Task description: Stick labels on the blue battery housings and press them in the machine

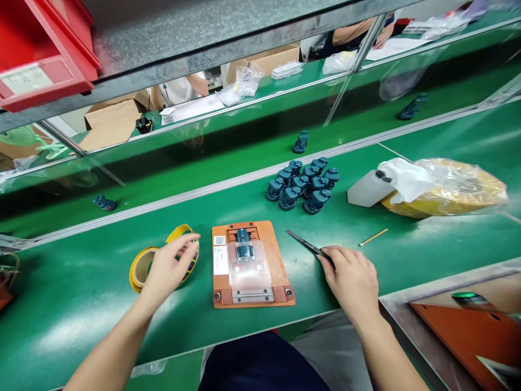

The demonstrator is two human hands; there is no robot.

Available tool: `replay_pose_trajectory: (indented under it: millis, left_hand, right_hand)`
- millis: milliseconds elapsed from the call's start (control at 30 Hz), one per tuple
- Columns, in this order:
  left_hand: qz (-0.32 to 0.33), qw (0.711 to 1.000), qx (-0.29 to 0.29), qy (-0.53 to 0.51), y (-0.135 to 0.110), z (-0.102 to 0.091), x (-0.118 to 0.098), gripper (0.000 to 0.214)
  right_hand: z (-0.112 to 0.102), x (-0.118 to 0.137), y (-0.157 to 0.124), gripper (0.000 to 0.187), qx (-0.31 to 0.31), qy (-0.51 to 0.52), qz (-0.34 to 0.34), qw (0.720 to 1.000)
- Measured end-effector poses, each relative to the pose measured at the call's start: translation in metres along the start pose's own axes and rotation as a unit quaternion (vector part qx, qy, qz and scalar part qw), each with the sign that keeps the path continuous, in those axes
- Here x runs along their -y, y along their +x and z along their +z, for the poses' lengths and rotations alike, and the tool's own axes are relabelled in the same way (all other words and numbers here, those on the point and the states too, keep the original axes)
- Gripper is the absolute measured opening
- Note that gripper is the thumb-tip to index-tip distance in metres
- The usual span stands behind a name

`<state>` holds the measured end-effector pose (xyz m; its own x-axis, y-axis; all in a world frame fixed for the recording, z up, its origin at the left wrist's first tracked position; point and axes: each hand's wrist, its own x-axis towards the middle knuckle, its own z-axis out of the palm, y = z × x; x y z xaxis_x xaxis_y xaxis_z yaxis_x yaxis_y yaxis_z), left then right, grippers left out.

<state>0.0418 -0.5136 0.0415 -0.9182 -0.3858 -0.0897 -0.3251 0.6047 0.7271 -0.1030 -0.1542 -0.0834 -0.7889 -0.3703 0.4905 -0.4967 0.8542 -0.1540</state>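
Observation:
My left hand hovers with its fingers spread over a roll of yellow tape, close to a second yellow loop or the same tape's far edge. My right hand pinches a black flat-bladed tool, perhaps tweezers, with its tip pointing up and left. Between my hands lies an orange fixture plate with a clear plastic cover and a dark blue moulded part seated in it. Beyond it stands a cluster of several dark blue parts.
A white plastic bottle, white cloth and bagged yellow coil lie at right, with a wooden stick nearby. A metal rail separates this green belt from another. A red bin overhangs upper left; co-workers sit beyond.

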Motion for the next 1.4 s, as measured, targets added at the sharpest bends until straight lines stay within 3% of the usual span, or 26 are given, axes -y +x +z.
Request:
replay_pose_trajectory:
  millis: [67, 167, 300, 367, 433, 533, 600, 667, 733, 867, 1067, 1233, 1400]
  left_hand:
    - [0.033, 0.984, -0.050, 0.168, 0.023, -0.010, 0.010, 0.038]
    - [0.023, 0.977, -0.022, 0.209, 0.051, -0.008, 0.018, 0.033]
    - [0.017, 0.981, -0.034, 0.191, 0.058, -0.002, 0.024, 0.020]
    - [0.011, 0.984, -0.068, 0.166, 0.050, -0.005, 0.030, 0.026]
    - [0.004, 0.988, -0.105, 0.112, 0.039, -0.010, 0.037, 0.035]
    - [-0.017, 0.986, -0.157, -0.049, 0.021, -0.013, 0.045, 0.048]
    - [-0.041, 0.971, -0.179, -0.156, 0.011, -0.013, 0.047, 0.054]
    - [-0.065, 0.956, -0.186, -0.217, 0.004, -0.012, 0.046, 0.051]
    - [-0.069, 0.946, -0.194, -0.252, -0.001, -0.013, 0.045, 0.044]
    - [-0.032, 0.938, -0.218, -0.267, -0.005, -0.016, 0.048, 0.032]
    - [-0.112, 0.916, -0.171, -0.346, -0.004, -0.017, 0.052, 0.039]
    - [-0.135, 0.916, -0.194, -0.323, -0.009, -0.015, 0.049, 0.037]
    - [-0.114, 0.929, -0.185, -0.300, -0.014, -0.015, 0.048, 0.034]
  right_hand:
    - [-0.002, 0.001, 0.001, 0.041, 0.000, 0.032, 0.028, 0.999]
    - [-0.003, 0.001, 0.002, 0.042, 0.017, 0.135, 0.142, 0.980]
    - [-0.008, 0.002, 0.007, 0.045, 0.052, 0.339, 0.281, 0.896]
    - [-0.013, 0.006, 0.013, 0.044, 0.045, 0.472, 0.325, 0.818]
    - [-0.019, 0.014, 0.024, 0.039, 0.047, 0.612, 0.355, 0.706]
    - [-0.026, 0.032, 0.045, 0.035, 0.061, 0.750, 0.375, 0.542]
    - [-0.028, 0.049, 0.059, 0.034, 0.073, 0.795, 0.378, 0.468]
    - [-0.030, 0.068, 0.071, 0.033, 0.094, 0.814, 0.375, 0.433]
    - [-0.031, 0.089, 0.082, 0.032, 0.131, 0.819, 0.351, 0.434]
    - [-0.037, 0.130, 0.103, 0.034, 0.225, 0.816, 0.258, 0.465]
    - [-0.043, 0.182, 0.130, 0.034, 0.346, 0.779, 0.150, 0.501]
    - [-0.035, 0.212, 0.141, 0.036, 0.337, 0.772, 0.111, 0.527]
    - [-0.026, 0.228, 0.150, 0.036, 0.335, 0.759, 0.103, 0.549]
